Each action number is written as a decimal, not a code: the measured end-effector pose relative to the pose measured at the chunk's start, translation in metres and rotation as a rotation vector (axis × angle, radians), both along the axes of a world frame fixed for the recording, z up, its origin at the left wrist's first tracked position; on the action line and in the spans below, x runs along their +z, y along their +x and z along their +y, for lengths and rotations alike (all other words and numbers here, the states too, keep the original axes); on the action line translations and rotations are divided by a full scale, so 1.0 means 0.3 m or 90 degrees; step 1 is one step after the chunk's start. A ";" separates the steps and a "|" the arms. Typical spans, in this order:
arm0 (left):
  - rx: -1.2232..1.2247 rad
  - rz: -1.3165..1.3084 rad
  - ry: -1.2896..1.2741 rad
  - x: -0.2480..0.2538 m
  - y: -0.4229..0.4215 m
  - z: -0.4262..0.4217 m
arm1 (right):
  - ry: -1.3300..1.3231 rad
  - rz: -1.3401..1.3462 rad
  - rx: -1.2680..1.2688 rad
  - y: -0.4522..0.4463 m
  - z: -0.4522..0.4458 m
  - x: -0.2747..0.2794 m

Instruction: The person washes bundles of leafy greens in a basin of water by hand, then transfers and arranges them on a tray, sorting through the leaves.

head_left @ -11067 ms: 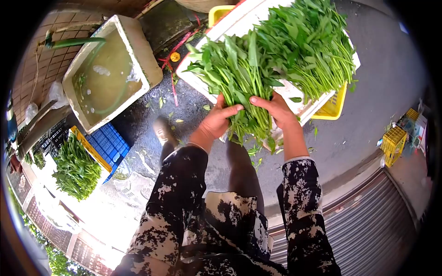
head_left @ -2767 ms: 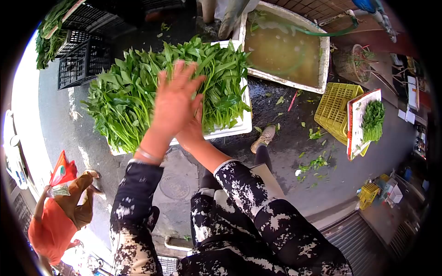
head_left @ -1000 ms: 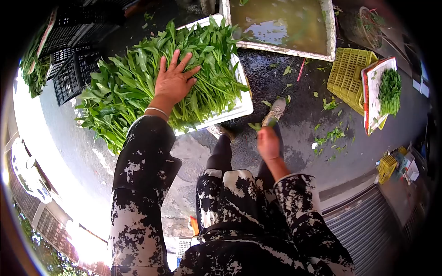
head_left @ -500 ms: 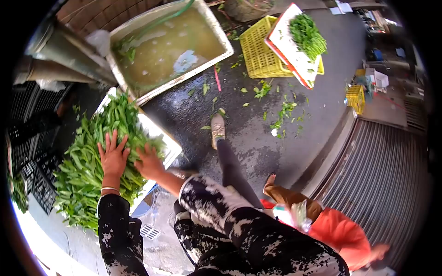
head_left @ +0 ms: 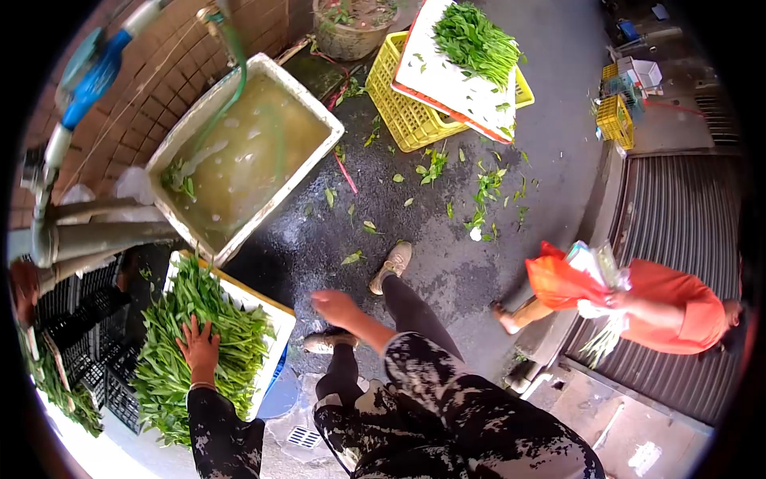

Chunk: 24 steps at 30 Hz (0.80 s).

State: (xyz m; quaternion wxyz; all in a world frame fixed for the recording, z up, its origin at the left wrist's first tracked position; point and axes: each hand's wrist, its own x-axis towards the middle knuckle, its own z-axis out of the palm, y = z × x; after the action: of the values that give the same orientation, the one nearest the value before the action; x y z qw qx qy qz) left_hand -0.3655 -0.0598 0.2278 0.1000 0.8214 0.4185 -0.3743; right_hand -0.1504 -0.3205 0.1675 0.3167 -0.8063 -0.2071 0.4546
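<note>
One tub of murky water [head_left: 281, 197]. One white tray [head_left: 279, 335], just beside it. Leafy greens [head_left: 163, 343], heaped on the tray. Person's left hand [head_left: 199, 347], laid on the greens, fingers spread. Right hand [head_left: 337, 310], apart from the greens, blurred; finger state cannot be told.

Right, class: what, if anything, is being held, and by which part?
Nothing visibly: the left hand rests spread on the greens; the right hand, blurred, shows nothing in it.
</note>
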 end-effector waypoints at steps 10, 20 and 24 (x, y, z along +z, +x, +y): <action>0.106 -0.102 0.068 0.164 0.393 -0.397 | -0.080 0.041 -0.366 0.709 -0.675 -0.010; 0.146 -0.430 -0.358 0.273 1.269 -0.716 | 0.042 0.142 -0.594 1.096 -0.774 0.094; 0.177 -0.431 -0.427 0.211 1.448 -0.704 | -0.012 0.123 -0.566 1.172 -0.681 0.098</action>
State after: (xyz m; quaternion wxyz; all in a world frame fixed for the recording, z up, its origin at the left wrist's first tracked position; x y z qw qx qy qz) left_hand 0.0688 -0.2711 0.2912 0.5381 0.7558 0.3246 -0.1840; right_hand 0.2011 -0.5249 0.1968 0.4914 -0.7738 0.1941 0.3493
